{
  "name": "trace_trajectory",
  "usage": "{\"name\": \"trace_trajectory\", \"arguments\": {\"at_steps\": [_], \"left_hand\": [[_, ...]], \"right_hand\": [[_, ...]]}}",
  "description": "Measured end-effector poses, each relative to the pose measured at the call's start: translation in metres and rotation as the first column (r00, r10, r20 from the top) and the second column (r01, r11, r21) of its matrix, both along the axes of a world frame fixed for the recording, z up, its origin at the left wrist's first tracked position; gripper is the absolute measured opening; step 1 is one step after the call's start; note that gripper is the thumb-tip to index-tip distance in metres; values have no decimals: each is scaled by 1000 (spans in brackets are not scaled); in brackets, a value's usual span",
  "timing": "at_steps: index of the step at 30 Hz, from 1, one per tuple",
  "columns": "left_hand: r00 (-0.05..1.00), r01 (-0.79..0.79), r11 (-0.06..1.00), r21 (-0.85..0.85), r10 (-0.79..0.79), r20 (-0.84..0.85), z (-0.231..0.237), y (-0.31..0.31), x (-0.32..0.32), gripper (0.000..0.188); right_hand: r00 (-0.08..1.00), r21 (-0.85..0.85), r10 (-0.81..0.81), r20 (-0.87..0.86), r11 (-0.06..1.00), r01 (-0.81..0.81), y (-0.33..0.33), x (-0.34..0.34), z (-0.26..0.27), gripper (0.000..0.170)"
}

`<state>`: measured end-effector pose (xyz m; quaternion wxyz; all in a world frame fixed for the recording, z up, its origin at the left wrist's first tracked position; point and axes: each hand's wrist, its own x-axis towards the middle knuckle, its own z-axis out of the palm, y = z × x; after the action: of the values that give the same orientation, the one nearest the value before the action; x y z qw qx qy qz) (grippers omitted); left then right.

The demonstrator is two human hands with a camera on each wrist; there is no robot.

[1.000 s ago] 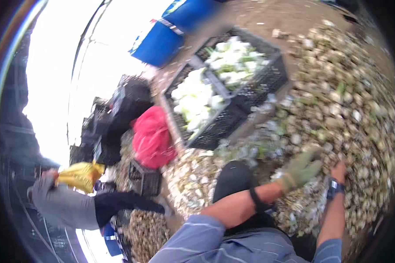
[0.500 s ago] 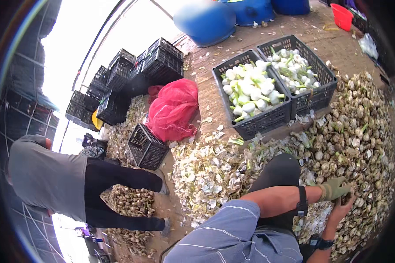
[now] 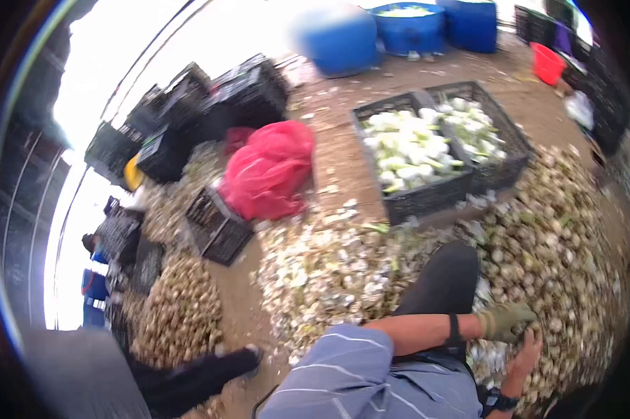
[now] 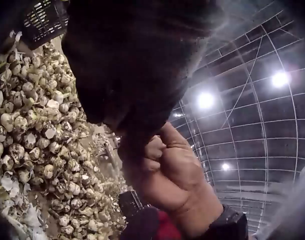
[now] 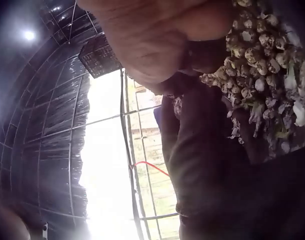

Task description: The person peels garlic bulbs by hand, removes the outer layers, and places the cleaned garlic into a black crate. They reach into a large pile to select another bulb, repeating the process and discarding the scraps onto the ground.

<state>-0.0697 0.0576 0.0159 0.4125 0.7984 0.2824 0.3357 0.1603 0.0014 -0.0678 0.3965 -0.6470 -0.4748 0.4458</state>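
Observation:
My left hand (image 3: 505, 322), in a greenish glove, is curled close over the heap of unpeeled garlic (image 3: 538, 251) at the right of the head view. Against its fingertips is my bare right hand (image 3: 526, 355), with a dark watch on the wrist. The two hands hold a garlic bulb between them, mostly hidden by the fingers. In the left wrist view the glove is a dark shape, and the right hand (image 4: 175, 170) has its fingers bent in beneath it. The right wrist view shows the bare hand (image 5: 157, 40) close up, with garlic (image 5: 257, 60) beyond.
Two joined black crates (image 3: 427, 204) of white garlic with green stems stand ahead. Loose garlic skins (image 3: 322, 272) spread left of my knee. Further left are a red mesh bag (image 3: 269, 174), a black crate (image 3: 217, 230) and another person (image 3: 84, 377). Blue tubs (image 3: 336, 45) stand behind.
A second ago the hands were apart over the heap, the gloved fingers extended; now they are together. The other person has come nearer at lower left. The head view has swung round.

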Motion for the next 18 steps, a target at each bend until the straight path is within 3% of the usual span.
{"name": "trace_trajectory", "arguments": {"at_steps": [1,2,3,4,5,6,7,8,9,11,15,18], "left_hand": [[996,39,995,93,-46,70,-18,-3,16,64],[996,-70,994,89,65,60,-12,-18,9,63],[998,60,997,39,-61,25,-16,-13,16,63],[973,144,990,6,-143,182,-10,-18,15,61],[990,-12,997,79,1,142,-43,-33,20,62],[995,75,997,32,-72,-74,-9,-32,16,65],[989,151,988,-39,-151,2,-7,-32,17,66],[993,118,993,19,-118,-26,-5,-34,20,67],[996,75,994,76,-71,-51,5,-36,26,68],[988,134,991,-7,-134,-83,31,-36,37,67],[975,184,983,12,-181,-127,30,-38,54,66],[978,194,980,-29,-196,-77,26,-40,51,64]], "right_hand": [[992,-6,-116,-44,993,116,-9,-19,37,32],[969,-9,-231,-90,973,231,-17,-41,75,27],[972,86,-194,131,979,184,-27,-38,65,27],[915,169,-193,355,976,140,-36,-34,55,27],[956,128,-197,217,977,172,-41,-54,88,25],[943,110,-251,219,967,231,-47,-60,93,24],[933,17,-187,309,981,191,-49,-50,80,23],[952,4,-276,130,961,278,-54,-56,78,22],[960,-69,-250,123,963,260,-57,-52,79,21],[937,15,-348,-23,937,348,-63,-53,70,23],[910,-41,-390,-142,921,388,-73,-39,54,39],[848,-106,-365,-385,930,352,-76,-39,69,43]]}}
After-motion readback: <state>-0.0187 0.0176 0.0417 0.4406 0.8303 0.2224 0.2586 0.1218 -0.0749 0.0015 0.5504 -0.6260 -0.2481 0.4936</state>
